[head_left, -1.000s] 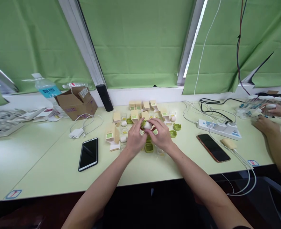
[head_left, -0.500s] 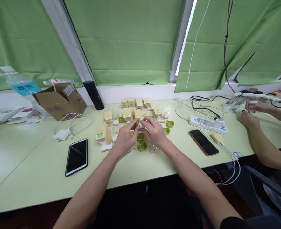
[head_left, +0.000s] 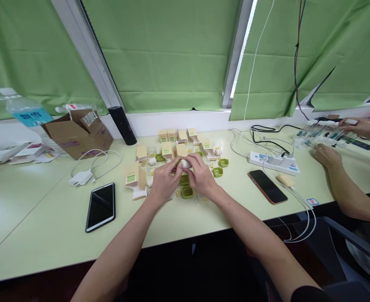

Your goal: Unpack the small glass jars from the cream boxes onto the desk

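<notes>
Both my left hand (head_left: 166, 181) and my right hand (head_left: 201, 174) are closed around one small rounded white piece (head_left: 185, 164), held between the fingertips above the table. A bit of green shows at its upper left edge; the fingers cover the rest. Just below my hands lie small green square trays (head_left: 187, 192). More green trays (head_left: 223, 162) sit to the right of my right hand. Left of my left hand stand an open cream box (head_left: 135, 178) with a green label and a small white piece (head_left: 152, 161). Several more cream boxes (head_left: 171, 136) stand behind.
A tablet (head_left: 101, 207) and a white charger (head_left: 81, 177) lie left; a brown carton (head_left: 78, 133) and black cylinder (head_left: 122, 125) stand behind. At right are a phone (head_left: 268, 187), a power strip (head_left: 273, 162) with cables, and a co-worker's hands (head_left: 328, 156) near clear vials (head_left: 318, 130).
The white piece has turned in my fingers, so its rounded face shows more and the green less. The co-worker's far hand has moved right and up.
</notes>
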`<state>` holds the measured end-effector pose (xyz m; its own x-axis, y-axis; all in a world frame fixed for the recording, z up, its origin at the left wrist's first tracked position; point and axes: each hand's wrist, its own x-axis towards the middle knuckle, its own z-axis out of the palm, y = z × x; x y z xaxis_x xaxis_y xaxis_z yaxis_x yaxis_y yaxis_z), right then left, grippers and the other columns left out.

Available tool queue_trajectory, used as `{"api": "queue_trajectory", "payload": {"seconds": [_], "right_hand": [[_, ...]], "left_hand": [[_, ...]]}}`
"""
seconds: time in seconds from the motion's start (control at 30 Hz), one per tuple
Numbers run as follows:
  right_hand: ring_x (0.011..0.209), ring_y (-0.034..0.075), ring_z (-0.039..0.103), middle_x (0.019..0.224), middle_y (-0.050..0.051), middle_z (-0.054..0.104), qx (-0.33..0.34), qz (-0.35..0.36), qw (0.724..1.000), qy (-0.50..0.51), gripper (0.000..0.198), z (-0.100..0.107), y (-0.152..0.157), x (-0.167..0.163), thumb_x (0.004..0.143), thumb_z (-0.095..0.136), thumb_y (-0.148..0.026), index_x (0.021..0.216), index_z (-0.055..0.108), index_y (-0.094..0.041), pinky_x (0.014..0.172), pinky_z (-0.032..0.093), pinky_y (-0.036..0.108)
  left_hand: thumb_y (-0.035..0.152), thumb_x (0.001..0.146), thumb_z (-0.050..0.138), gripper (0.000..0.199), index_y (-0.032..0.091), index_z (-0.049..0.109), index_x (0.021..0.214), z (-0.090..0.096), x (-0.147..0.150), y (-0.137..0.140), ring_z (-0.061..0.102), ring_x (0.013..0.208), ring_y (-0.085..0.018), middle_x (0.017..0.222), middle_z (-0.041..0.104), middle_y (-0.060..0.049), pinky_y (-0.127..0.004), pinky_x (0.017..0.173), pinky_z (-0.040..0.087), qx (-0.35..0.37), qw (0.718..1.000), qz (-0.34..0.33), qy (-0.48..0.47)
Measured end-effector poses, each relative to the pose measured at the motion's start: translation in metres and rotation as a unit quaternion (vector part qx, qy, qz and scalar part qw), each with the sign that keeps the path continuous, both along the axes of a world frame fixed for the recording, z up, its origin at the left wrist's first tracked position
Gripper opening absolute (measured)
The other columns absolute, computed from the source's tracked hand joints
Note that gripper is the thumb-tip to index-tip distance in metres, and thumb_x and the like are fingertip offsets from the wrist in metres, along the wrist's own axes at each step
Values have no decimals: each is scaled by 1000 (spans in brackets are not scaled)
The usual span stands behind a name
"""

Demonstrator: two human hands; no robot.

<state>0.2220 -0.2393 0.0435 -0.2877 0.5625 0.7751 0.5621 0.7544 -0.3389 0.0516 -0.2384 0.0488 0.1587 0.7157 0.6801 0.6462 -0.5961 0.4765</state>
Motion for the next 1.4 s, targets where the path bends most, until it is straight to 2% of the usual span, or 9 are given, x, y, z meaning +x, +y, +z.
{"api": "queue_trajectory", "payload": {"seconds": [0.1,0.2,0.4,0.6,0.73,0.9,1.03,1.13,1.4], "right_hand": [[120,30,61,125,17,58,-6,8,1000,25,29,-1,3,4,104,45,-23,133,50,-20,96,59,50],[120,29,60,125,16,58,-7,24,999,45,29,-2,5,7,104,46,-24,133,50,-21,97,59,49],[117,29,62,124,15,60,-41,37,995,87,27,0,8,8,104,48,-31,129,54,-23,92,61,49],[107,26,67,123,11,63,-40,-16,985,170,29,21,1,36,99,62,-40,124,62,-27,82,66,43],[105,26,69,119,9,68,-40,-36,995,85,24,24,-22,76,95,67,-34,118,70,-28,77,67,40],[87,23,70,116,9,73,-97,-83,992,-23,27,-2,-48,112,94,65,-26,121,66,-24,69,64,40],[89,26,71,107,9,74,-141,-110,978,-111,25,-27,-58,114,91,61,-20,116,61,-23,74,60,41],[90,27,71,105,9,75,-152,-121,968,-157,24,-37,-61,108,90,60,-18,113,60,-22,72,57,39],[96,27,72,111,9,75,-152,-122,965,-176,31,-38,-66,104,87,63,-17,117,59,-23,74,56,38]], "left_hand": [[35,98,57,40,18,68,133,3,-2,1,70,83,-19,101,77,-8,-32,79,55,-14,998,-67,-17],[30,92,65,46,20,62,137,5,-6,5,65,86,-20,100,71,-6,-35,82,55,-31,994,-108,-7],[24,89,68,32,21,65,121,6,-10,10,59,91,-22,94,60,-4,-39,88,50,-36,997,-64,-4],[23,89,70,37,23,62,124,5,-17,15,60,102,-24,110,59,-7,-40,93,52,-32,996,-23,-77],[21,87,71,39,24,62,125,4,-16,17,60,105,-23,116,59,-8,-39,91,53,-10,994,-11,-112],[23,89,69,38,24,60,126,3,-10,13,60,105,-23,118,60,-8,-40,94,53,5,994,-10,-111],[24,90,68,37,24,59,126,0,-6,13,60,109,-24,117,60,-8,-43,97,53,20,995,-9,-99],[24,91,68,36,24,60,126,-2,-5,13,60,109,-24,117,60,-8,-43,97,53,28,995,-14,-92],[24,91,67,35,24,60,125,0,-4,11,61,108,-24,117,61,-8,-44,99,53,27,995,-11,-92]]}}
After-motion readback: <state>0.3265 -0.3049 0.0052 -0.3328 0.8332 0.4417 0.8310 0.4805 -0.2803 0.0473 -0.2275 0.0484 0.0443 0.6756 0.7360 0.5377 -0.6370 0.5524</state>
